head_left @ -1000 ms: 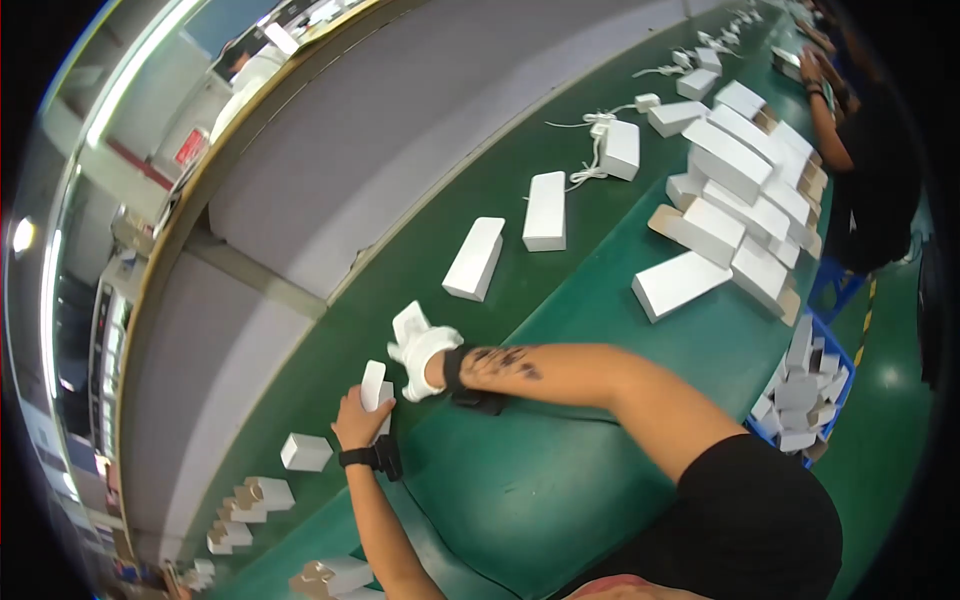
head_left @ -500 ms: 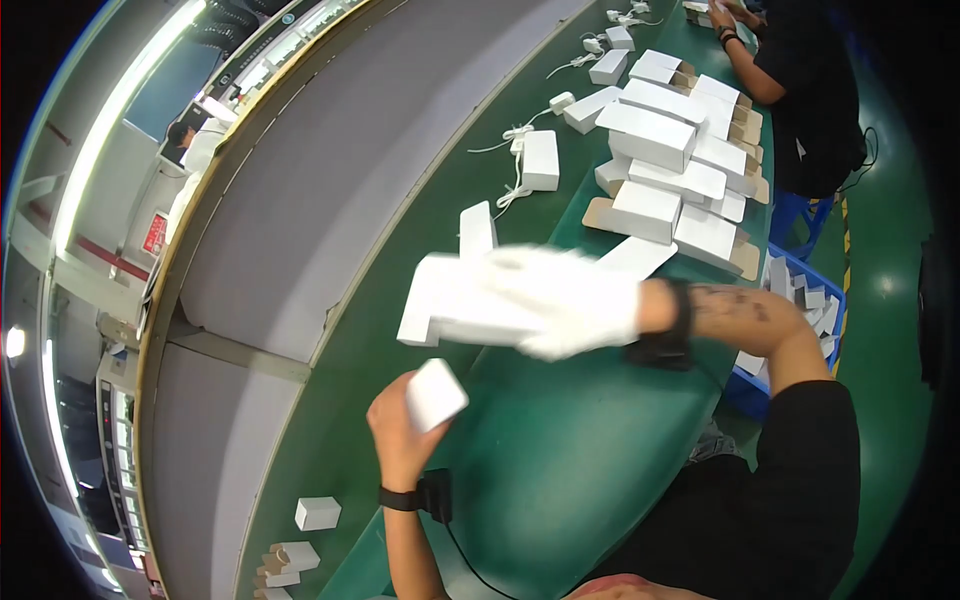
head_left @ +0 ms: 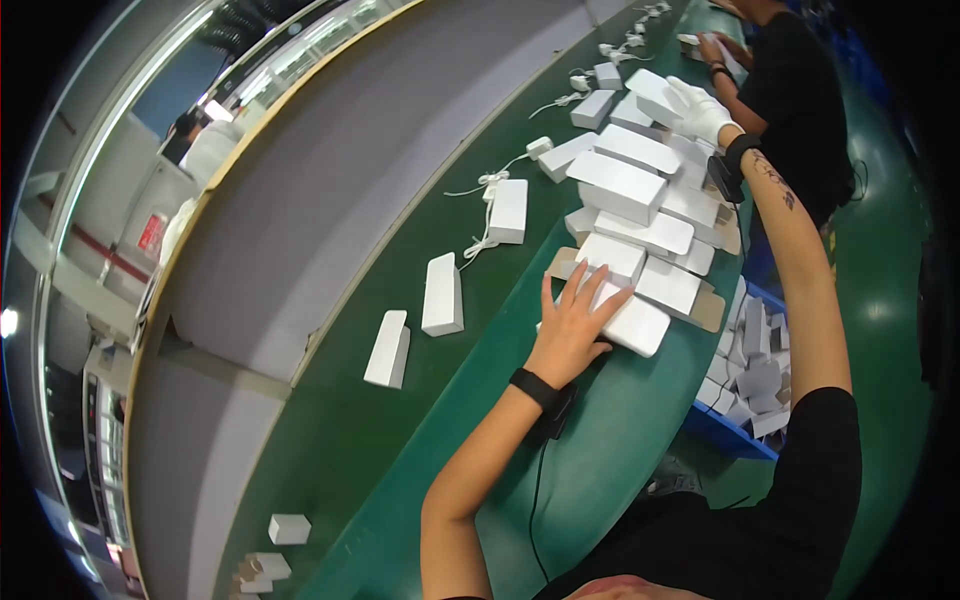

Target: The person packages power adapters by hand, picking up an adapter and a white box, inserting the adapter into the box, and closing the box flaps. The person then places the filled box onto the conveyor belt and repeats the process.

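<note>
My bare left hand lies with its fingers spread on a white box at the near end of a pile. Farther off, my right hand, in a white glove, is closed on the end of another white box at the pile's far end. Between the hands are several stacked white boxes, some with brown cardboard flaps sticking out on the right. How my right thumb sits on the box is hidden.
Left of the pile, white boxes and white adapters with cables stand on a green surface. More small boxes lie near left. A blue bin of white pieces stands right, below the table. A co-worker works beyond.
My right hand has moved far and right to the pile's far end. My left hand has moved right onto the pile, the white box it held no longer in its grasp. The view has shifted.
</note>
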A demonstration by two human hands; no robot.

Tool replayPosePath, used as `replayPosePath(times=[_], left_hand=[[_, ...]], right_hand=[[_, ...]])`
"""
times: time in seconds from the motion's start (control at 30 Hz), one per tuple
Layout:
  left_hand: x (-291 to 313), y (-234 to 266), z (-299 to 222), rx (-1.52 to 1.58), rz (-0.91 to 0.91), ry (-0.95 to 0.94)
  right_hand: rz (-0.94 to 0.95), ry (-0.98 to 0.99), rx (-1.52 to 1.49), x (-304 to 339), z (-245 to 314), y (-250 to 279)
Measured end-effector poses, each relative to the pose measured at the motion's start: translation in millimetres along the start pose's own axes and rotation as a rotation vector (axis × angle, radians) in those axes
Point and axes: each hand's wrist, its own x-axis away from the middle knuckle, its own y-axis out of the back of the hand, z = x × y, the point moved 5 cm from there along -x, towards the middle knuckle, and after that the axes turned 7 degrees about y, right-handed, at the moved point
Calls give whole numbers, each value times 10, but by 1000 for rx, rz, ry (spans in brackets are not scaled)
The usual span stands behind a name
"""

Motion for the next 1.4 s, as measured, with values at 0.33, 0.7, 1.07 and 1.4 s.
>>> replayPosePath(times=[0.33, 0.7, 1.07, 1.4], left_hand=[[1186, 560, 837, -90, -229, 470], [2242, -89, 1895, 773, -685, 941], [2267, -198, 2016, 886, -573, 1038], [2204, -250, 2053, 1048, -603, 1068]], right_hand=[[-37, -19, 70, -271, 216, -155], [456, 473, -73, -299, 3517, -1141], [508, -213, 120, -820, 3262, -3065], [175, -295, -92, -879, 3202, -2978]])
